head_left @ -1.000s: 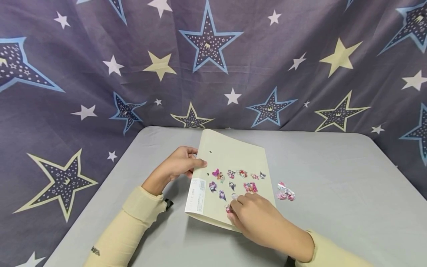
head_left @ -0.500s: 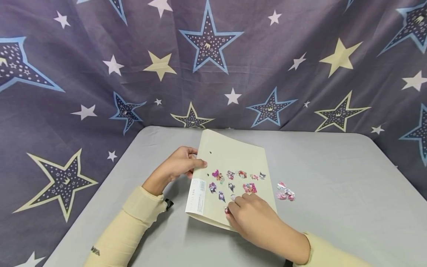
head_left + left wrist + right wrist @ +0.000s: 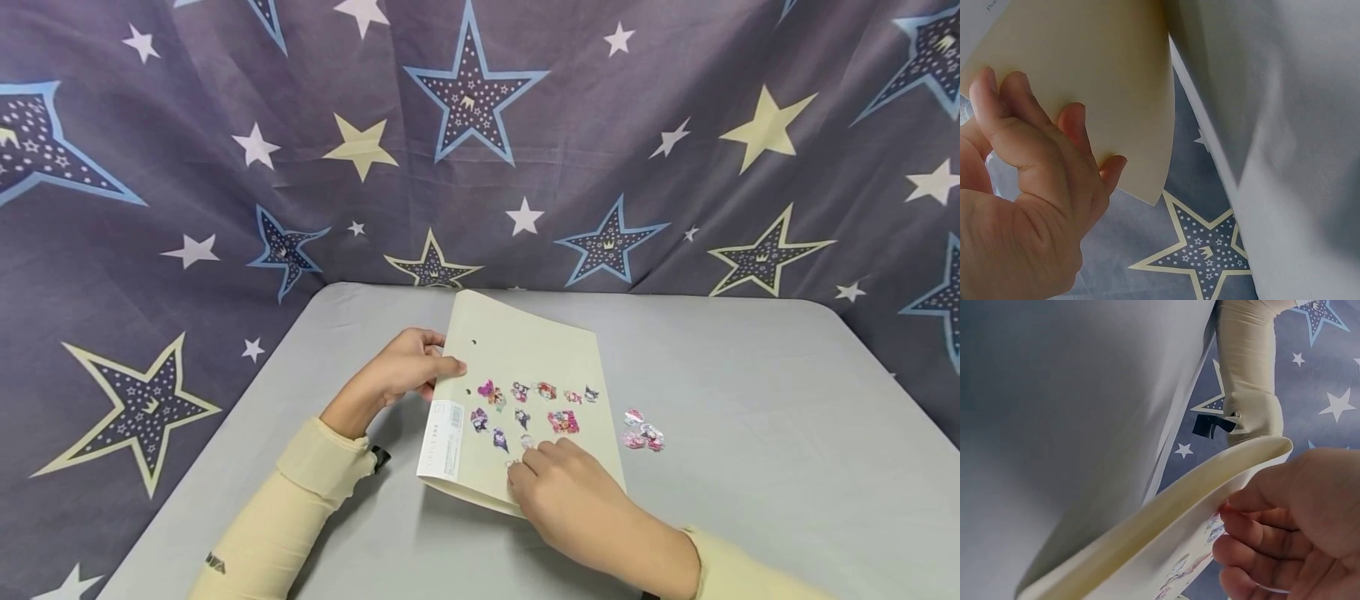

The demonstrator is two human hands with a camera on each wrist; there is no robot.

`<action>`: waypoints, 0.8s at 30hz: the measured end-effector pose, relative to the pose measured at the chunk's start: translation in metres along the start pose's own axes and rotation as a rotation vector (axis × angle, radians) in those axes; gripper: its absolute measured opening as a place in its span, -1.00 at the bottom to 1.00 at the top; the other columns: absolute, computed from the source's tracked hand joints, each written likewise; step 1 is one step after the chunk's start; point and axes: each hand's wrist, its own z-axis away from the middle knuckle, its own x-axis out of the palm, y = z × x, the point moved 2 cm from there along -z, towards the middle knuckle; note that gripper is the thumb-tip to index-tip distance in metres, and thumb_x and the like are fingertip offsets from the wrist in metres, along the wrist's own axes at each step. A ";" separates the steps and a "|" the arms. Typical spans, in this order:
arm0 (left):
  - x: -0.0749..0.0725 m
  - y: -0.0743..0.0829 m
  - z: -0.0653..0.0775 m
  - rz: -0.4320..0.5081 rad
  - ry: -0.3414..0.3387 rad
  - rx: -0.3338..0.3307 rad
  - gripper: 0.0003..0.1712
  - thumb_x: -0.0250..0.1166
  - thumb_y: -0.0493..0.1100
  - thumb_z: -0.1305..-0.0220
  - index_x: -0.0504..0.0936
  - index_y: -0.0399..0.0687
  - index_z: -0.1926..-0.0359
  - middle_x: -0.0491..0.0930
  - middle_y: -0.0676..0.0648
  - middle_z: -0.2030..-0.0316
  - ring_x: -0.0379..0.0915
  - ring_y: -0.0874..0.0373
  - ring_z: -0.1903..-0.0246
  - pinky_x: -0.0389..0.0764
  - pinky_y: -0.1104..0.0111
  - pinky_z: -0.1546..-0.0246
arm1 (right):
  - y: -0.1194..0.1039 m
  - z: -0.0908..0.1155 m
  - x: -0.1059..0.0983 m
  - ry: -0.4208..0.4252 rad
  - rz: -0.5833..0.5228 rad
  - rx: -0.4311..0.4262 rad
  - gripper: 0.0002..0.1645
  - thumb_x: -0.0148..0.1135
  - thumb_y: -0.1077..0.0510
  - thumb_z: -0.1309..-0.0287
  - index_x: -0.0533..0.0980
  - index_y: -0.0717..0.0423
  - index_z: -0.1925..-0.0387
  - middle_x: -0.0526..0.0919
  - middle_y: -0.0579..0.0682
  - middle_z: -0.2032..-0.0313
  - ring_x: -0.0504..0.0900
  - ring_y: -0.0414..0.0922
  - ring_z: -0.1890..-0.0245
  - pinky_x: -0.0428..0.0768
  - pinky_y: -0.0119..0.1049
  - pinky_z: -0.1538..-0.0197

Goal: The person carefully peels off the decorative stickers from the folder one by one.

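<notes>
My left hand (image 3: 408,365) holds a cream notebook (image 3: 525,342) by its left edge, thumb on the front cover and fingers behind it; those fingers spread on the back cover (image 3: 1116,100) in the left wrist view. Small shiny cartoon stickers (image 3: 562,422) lie in rows across the lower front cover. Near the bottom edge, my right hand (image 3: 573,500) pinches a small sticker against the cover, mostly hidden by the fingers. A bit of red shows at the thumb and index fingertips in the right wrist view, where the right hand (image 3: 1297,519) has its other fingers curled.
Several loose stickers (image 3: 643,433) lie on the grey tabletop (image 3: 750,400) to the right of the notebook. A white paper label (image 3: 442,442) wraps the notebook's lower left edge. Behind the table hangs a dark star-patterned cloth (image 3: 585,125).
The right fingers have shifted slightly at the notebook's lower edge, and the red sticker seen at their tips is now largely covered. My left hand and the notebook stay almost still.
</notes>
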 end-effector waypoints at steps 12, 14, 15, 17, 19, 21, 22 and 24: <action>0.000 0.000 0.000 -0.008 0.010 -0.006 -0.41 0.41 -0.28 -0.23 0.41 -0.47 -0.19 0.66 -0.16 0.38 0.62 0.14 0.55 0.54 0.47 0.72 | 0.000 0.000 0.003 0.032 0.073 -0.091 -0.74 0.49 0.28 0.06 0.50 0.03 0.50 0.47 -0.16 0.54 0.30 -0.22 0.54 0.34 -0.41 0.44; 0.001 0.000 0.000 -0.008 0.009 -0.007 -0.42 0.41 -0.28 -0.23 0.42 -0.47 -0.18 0.67 -0.16 0.39 0.62 0.14 0.55 0.54 0.47 0.72 | 0.001 -0.002 0.004 0.030 0.087 -0.113 -0.75 0.48 0.24 0.04 0.50 0.03 0.49 0.46 -0.16 0.55 0.31 -0.21 0.54 0.33 -0.41 0.44; 0.001 0.000 0.000 -0.007 0.007 -0.008 -0.42 0.41 -0.28 -0.23 0.42 -0.46 -0.18 0.67 -0.16 0.39 0.62 0.14 0.55 0.54 0.47 0.72 | 0.002 -0.002 0.005 0.031 0.091 -0.121 -0.76 0.47 0.23 0.03 0.50 0.03 0.49 0.46 -0.16 0.55 0.30 -0.21 0.54 0.33 -0.41 0.44; 0.001 0.000 -0.001 -0.005 0.002 -0.010 -0.43 0.41 -0.28 -0.22 0.42 -0.46 -0.18 0.67 -0.16 0.39 0.62 0.14 0.55 0.54 0.47 0.72 | 0.003 -0.003 0.006 0.034 0.098 -0.135 -0.77 0.43 0.23 0.02 0.48 0.02 0.51 0.44 -0.17 0.57 0.30 -0.21 0.55 0.32 -0.41 0.44; 0.002 0.000 -0.001 -0.004 0.000 -0.012 -0.43 0.42 -0.29 -0.22 0.42 -0.46 -0.17 0.67 -0.15 0.39 0.62 0.14 0.55 0.55 0.47 0.72 | 0.004 -0.004 0.007 0.036 0.100 -0.145 -0.78 0.39 0.25 0.02 0.46 0.01 0.53 0.41 -0.18 0.59 0.28 -0.21 0.55 0.30 -0.41 0.45; 0.002 -0.001 -0.002 -0.004 -0.001 -0.012 -0.43 0.42 -0.29 -0.22 0.42 -0.46 -0.17 0.66 -0.15 0.40 0.62 0.14 0.56 0.54 0.47 0.72 | 0.004 -0.005 0.008 0.037 0.101 -0.147 -0.79 0.37 0.25 0.02 0.46 0.01 0.54 0.41 -0.18 0.60 0.26 -0.21 0.56 0.29 -0.40 0.45; 0.001 -0.001 -0.002 -0.005 -0.001 -0.010 -0.43 0.42 -0.29 -0.22 0.42 -0.46 -0.17 0.67 -0.15 0.40 0.62 0.15 0.56 0.54 0.47 0.72 | 0.004 -0.006 0.008 0.035 0.101 -0.146 -0.79 0.36 0.25 0.03 0.45 0.01 0.54 0.40 -0.18 0.60 0.25 -0.21 0.57 0.28 -0.40 0.45; 0.001 -0.001 -0.002 -0.008 0.001 -0.009 -0.44 0.42 -0.29 -0.22 0.43 -0.47 -0.16 0.66 -0.14 0.41 0.62 0.15 0.56 0.55 0.47 0.73 | 0.004 -0.007 0.009 0.022 0.095 -0.140 -0.80 0.37 0.22 0.03 0.46 0.01 0.55 0.40 -0.18 0.61 0.23 -0.21 0.57 0.28 -0.40 0.46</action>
